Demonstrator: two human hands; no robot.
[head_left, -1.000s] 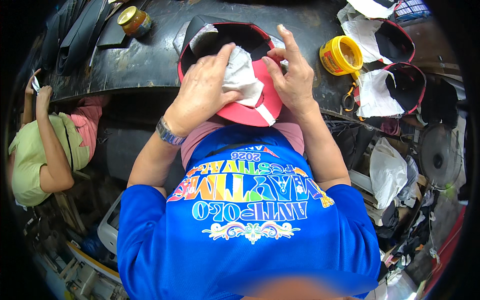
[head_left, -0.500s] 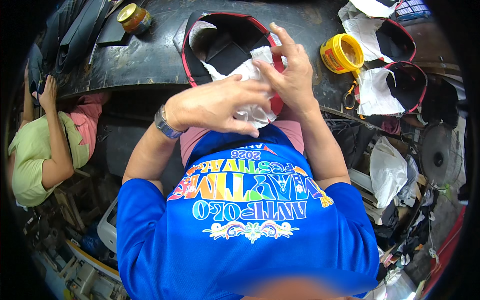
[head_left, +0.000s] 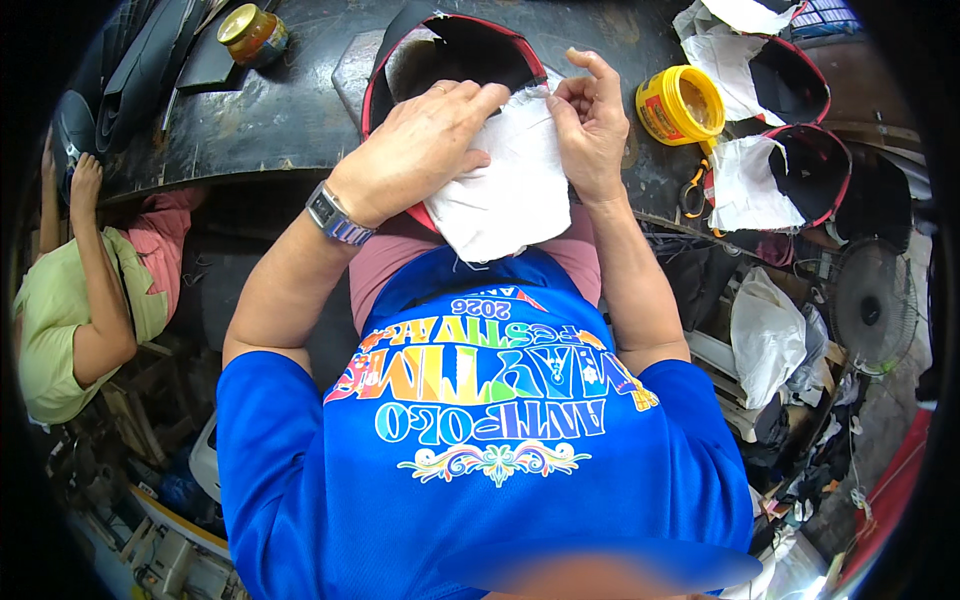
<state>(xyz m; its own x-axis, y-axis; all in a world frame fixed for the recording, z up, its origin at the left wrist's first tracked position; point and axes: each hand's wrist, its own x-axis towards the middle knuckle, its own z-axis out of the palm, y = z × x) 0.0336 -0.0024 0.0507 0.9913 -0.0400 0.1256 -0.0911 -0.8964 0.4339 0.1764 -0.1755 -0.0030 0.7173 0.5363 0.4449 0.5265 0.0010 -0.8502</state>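
Note:
A black band-shaped piece with red edging stands at the table's near edge, forming an open ring. Over its near side hangs a white fabric sheet, smooth in the middle and frayed at the lower edge. My left hand rests on the sheet's upper left part, fingers extended toward the ring's inside. At the upper right corner of the sheet, my right hand pinches the edge between thumb and fingers, the index finger raised. The sheet hides the ring's near wall.
Right of my hands stand a yellow tub, orange-handled scissors and two similar black-and-red pieces with white fabric. A jar sits at the back left. At far left another person handles a black piece.
The white sheet, crumpled before, is now spread flat over the ring's near side. My left hand has moved up and onto it; my right fingers have closed on its corner.

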